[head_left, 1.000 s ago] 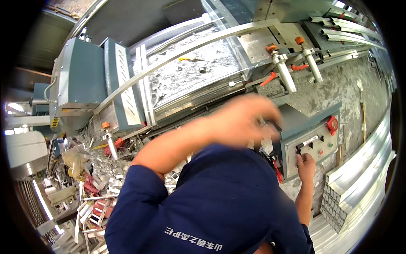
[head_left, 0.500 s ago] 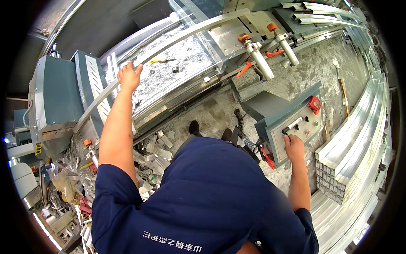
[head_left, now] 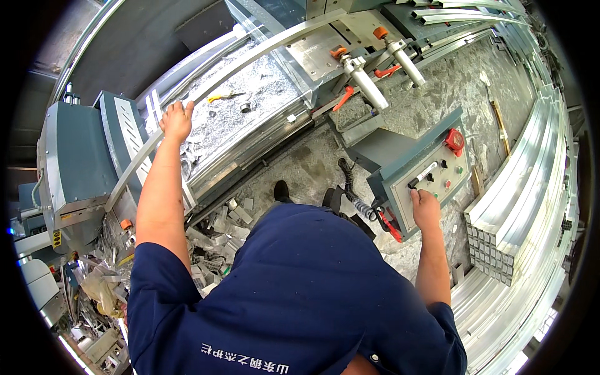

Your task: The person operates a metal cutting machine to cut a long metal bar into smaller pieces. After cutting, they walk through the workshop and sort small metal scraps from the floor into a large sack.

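A long, thin metal bar (head_left: 253,57) runs from the blue-grey machine head (head_left: 81,156) at left across the chip-covered bed (head_left: 269,78) to the plate at the far side. My left hand (head_left: 177,120) is closed over this bar near the machine head. At the right, my right hand (head_left: 426,210) touches the face of a tilted control panel (head_left: 401,203), its fingers curled. What lies under those fingertips is hidden. Just above them a black-and-white marker (head_left: 423,174) lies on the panel, with small knobs and buttons beside it. A red rounded case (head_left: 454,142) sits at the panel's upper corner.
Two clamp cylinders (head_left: 369,87) with orange tips stand beyond the panel. A yellow-handled tool (head_left: 220,97) lies among the metal chips. Stacked square metal tubes (head_left: 531,206) fill the right side. Offcuts (head_left: 237,212) litter the floor, and a coiled hose (head_left: 359,203) hangs beside the panel.
The whole view has shifted slightly, so most things appear farther left. My left hand is still on the bar and my right hand still at the panel.
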The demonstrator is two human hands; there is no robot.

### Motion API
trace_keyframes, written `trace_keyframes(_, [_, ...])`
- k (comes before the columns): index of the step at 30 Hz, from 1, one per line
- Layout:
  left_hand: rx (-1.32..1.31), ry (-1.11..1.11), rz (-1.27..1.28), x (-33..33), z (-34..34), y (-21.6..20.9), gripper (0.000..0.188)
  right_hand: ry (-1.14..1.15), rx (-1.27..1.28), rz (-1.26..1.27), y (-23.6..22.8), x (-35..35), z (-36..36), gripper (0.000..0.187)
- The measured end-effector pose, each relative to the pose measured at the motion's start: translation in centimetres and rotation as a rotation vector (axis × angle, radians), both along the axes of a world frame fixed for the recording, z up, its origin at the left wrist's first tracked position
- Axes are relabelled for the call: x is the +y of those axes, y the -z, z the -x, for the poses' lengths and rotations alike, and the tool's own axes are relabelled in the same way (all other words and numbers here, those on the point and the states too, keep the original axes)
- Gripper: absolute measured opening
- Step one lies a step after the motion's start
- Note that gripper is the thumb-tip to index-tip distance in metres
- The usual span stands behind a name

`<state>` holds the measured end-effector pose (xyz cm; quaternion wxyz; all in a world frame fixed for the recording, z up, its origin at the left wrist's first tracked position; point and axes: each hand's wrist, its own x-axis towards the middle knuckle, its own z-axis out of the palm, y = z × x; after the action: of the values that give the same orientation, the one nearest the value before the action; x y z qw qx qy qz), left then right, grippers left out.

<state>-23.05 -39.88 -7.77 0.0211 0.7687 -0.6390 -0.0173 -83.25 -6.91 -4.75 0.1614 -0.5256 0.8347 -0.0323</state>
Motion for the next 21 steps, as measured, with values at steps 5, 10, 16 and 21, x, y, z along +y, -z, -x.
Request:
trace_keyframes(5, [-0.031,-0.029,-0.019,-0.2,-0.1,0.3,0.055,0.123,-0.104,0.032,1.1,-0.1,0.0,0.044])
trace_keyframes(10, [-0.081,-0.004,0.000,-1.1,-0.9,1.6,0.056,0.334,-0.325,0.012,0.4,-0.5,0.0,0.048])
trace_keyframes(16, [-0.073,0.030,0.059,-1.0,-1.5,2.2,0.057,0.200,-0.238,-0.022,-0.1,0.0,0.7,0.041])
trace_keyframes(21, [-0.069,0.027,0.060,-0.3,0.0,1.1,0.058,0.130,-0.205,-0.043,-1.2,0.8,1.2,0.039])
